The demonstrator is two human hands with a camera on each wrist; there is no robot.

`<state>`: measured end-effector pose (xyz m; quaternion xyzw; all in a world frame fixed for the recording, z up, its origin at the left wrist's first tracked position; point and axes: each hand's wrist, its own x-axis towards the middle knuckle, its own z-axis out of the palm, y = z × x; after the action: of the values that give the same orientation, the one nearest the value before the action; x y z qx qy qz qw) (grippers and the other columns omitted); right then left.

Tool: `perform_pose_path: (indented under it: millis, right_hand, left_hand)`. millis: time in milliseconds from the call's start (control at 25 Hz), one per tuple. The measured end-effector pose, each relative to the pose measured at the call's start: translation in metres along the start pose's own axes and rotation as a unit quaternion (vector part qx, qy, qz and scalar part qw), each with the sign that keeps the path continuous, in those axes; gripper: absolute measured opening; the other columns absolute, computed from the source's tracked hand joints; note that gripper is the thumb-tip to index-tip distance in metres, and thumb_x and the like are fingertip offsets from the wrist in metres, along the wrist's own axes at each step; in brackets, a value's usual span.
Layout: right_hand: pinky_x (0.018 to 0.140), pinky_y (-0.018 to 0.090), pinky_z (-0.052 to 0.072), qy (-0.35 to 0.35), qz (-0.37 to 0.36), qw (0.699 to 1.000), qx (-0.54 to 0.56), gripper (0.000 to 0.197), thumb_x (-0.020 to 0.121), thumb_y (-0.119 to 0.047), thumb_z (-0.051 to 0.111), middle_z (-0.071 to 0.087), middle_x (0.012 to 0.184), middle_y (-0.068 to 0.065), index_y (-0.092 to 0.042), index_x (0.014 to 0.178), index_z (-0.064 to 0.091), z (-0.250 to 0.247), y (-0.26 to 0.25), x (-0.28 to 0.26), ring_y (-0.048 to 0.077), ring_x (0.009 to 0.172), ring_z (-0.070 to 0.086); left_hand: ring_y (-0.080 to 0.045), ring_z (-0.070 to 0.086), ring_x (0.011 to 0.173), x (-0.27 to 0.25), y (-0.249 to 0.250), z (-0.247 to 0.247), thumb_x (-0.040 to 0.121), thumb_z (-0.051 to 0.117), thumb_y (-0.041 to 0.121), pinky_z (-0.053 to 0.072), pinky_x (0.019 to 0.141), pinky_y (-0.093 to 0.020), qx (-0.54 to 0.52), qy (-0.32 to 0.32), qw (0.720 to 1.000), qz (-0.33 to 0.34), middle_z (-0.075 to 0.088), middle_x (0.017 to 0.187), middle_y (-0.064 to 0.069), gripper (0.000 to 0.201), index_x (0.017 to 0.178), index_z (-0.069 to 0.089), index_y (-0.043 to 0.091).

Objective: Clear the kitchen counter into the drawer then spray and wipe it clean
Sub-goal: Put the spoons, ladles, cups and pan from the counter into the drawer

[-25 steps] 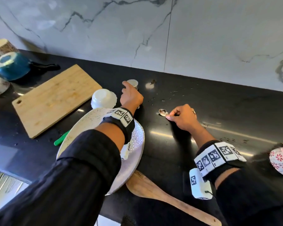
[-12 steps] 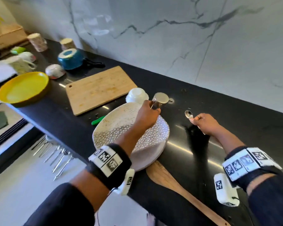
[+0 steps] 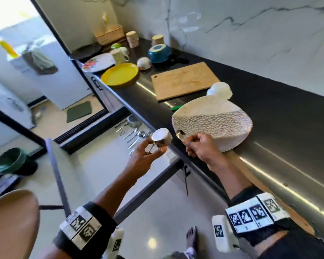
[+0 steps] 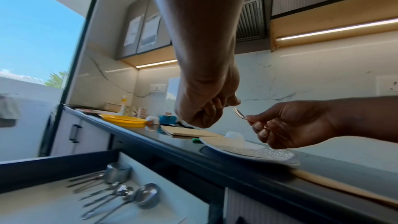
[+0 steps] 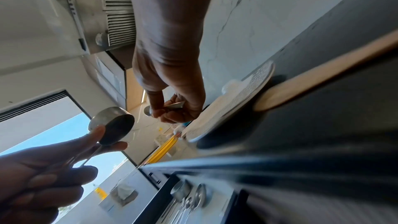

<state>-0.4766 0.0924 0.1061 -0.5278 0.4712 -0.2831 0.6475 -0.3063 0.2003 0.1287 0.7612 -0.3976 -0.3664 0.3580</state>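
Clearing stage: two steel items held over the open drawer.

Head view: a steel cup (image 3: 162,137) is pinched by the left hand (image 3: 145,156), a spoon (image 3: 180,134) by the right hand (image 3: 199,146); the patterned plate (image 3: 212,124), cutting board (image 3: 184,80) and yellow plate (image 3: 120,75) remain on the counter (image 3: 281,131). Left wrist view: cutlery already lies in the drawer (image 4: 32,207). Right wrist view: both grips are confirmed. Spraying and wiping are judged outstanding.
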Motion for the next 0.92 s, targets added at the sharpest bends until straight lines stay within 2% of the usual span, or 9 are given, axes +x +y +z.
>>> perform_pose_path:
  millis: [80, 200, 440, 560, 680, 760, 800, 880, 920]
  right_hand:
    - [0.056, 0.023, 0.051, -0.027, 0.001, 1.000, 0.013, 0.013, 0.091, -0.008, 0.068, 0.062, 0.069, 0.006, -0.012, 0.082, 0.058, 0.036, 0.001, -0.006, 0.013, 0.056, 0.057]
    - [0.054, 0.018, 0.050, -0.047, 0.015, 0.999, -0.002, 0.009, 0.092, -0.011, 0.066, 0.065, 0.072, 0.008, -0.009, 0.085, 0.061, 0.087, 0.005, -0.007, 0.012, 0.059, 0.059]
    - [0.046, 0.025, 0.027, 0.039, 0.137, 0.989, 0.042, 0.022, 0.093, -0.010, 0.061, 0.049, 0.060, 0.004, -0.009, 0.072, 0.056, 0.165, 0.035, 0.024, 0.012, 0.050, 0.040]
    - [0.051, 0.023, 0.034, 0.121, 0.192, 0.963, 0.143, 0.022, 0.095, -0.001, 0.056, 0.049, 0.061, 0.007, -0.004, 0.073, 0.057, 0.201, 0.048, 0.056, 0.015, 0.054, 0.043]
    - [0.051, 0.026, 0.036, 0.200, 0.230, 0.941, 0.148, 0.012, 0.091, -0.005, 0.063, 0.051, 0.060, 0.008, -0.002, 0.080, 0.060, 0.232, 0.071, 0.089, 0.017, 0.055, 0.044]
    - [0.050, 0.024, 0.044, 0.250, 0.275, 0.919, 0.128, 0.015, 0.085, -0.012, 0.072, 0.061, 0.073, 0.008, -0.004, 0.093, 0.063, 0.244, 0.092, 0.099, 0.021, 0.064, 0.055]
    - [0.056, 0.027, 0.051, 0.271, 0.283, 0.911, 0.127, 0.020, 0.082, -0.014, 0.075, 0.066, 0.083, 0.009, -0.005, 0.095, 0.064, 0.246, 0.100, 0.100, 0.024, 0.074, 0.061]
    - [0.067, 0.033, 0.051, 0.298, 0.275, 0.903, 0.141, 0.016, 0.080, -0.014, 0.078, 0.067, 0.088, 0.010, -0.007, 0.087, 0.065, 0.250, 0.110, 0.100, 0.024, 0.079, 0.062]
    - [0.061, 0.030, 0.047, 0.297, 0.274, 0.903, 0.146, 0.014, 0.081, -0.012, 0.077, 0.063, 0.081, 0.010, -0.008, 0.081, 0.064, 0.251, 0.111, 0.100, 0.022, 0.071, 0.058]
  left_hand:
    - [-0.010, 0.050, 0.059, -0.020, -0.017, -0.031, 0.092, 0.053, 0.050, 0.036, 0.043, -0.012, 0.004, 0.005, 1.000, -0.016, 0.058, 0.082, 0.001, 0.026, 0.111, 0.060, 0.033]
    - [-0.008, 0.030, 0.044, -0.027, -0.052, -0.076, 0.098, 0.039, 0.048, 0.027, 0.038, -0.018, -0.022, 0.013, 0.998, -0.057, 0.035, 0.054, 0.005, 0.042, 0.098, 0.069, 0.019]
    - [-0.008, 0.028, 0.037, 0.026, -0.107, -0.146, 0.102, 0.040, 0.040, 0.025, 0.039, -0.020, 0.026, -0.072, 0.993, -0.087, 0.034, 0.046, 0.003, 0.048, 0.088, 0.068, 0.004]
    - [-0.008, 0.031, 0.036, 0.075, -0.129, -0.177, 0.104, 0.040, 0.034, 0.027, 0.040, -0.020, 0.066, -0.124, 0.987, -0.072, 0.037, 0.050, 0.002, 0.041, 0.090, 0.067, 0.006]
    - [-0.010, 0.040, 0.043, 0.118, -0.157, -0.192, 0.103, 0.044, 0.032, 0.031, 0.042, -0.021, 0.094, -0.159, 0.982, -0.031, 0.050, 0.058, 0.005, 0.033, 0.088, 0.063, 0.009]
    - [-0.012, 0.044, 0.046, 0.132, -0.174, -0.196, 0.102, 0.044, 0.033, 0.034, 0.040, -0.019, 0.093, -0.179, 0.979, -0.027, 0.054, 0.065, 0.006, 0.031, 0.093, 0.060, 0.008]
    - [-0.012, 0.044, 0.043, 0.139, -0.181, -0.195, 0.103, 0.043, 0.032, 0.034, 0.039, -0.019, 0.091, -0.189, 0.977, -0.024, 0.054, 0.065, 0.005, 0.029, 0.095, 0.057, 0.008]
    - [-0.010, 0.041, 0.034, 0.155, -0.192, -0.187, 0.103, 0.040, 0.024, 0.031, 0.039, -0.020, 0.102, -0.223, 0.969, -0.032, 0.055, 0.061, -0.003, 0.022, 0.098, 0.054, 0.008]
    - [-0.009, 0.039, 0.032, 0.163, -0.197, -0.181, 0.102, 0.039, 0.021, 0.030, 0.040, -0.020, 0.104, -0.241, 0.964, -0.041, 0.056, 0.060, -0.007, 0.020, 0.099, 0.054, 0.008]
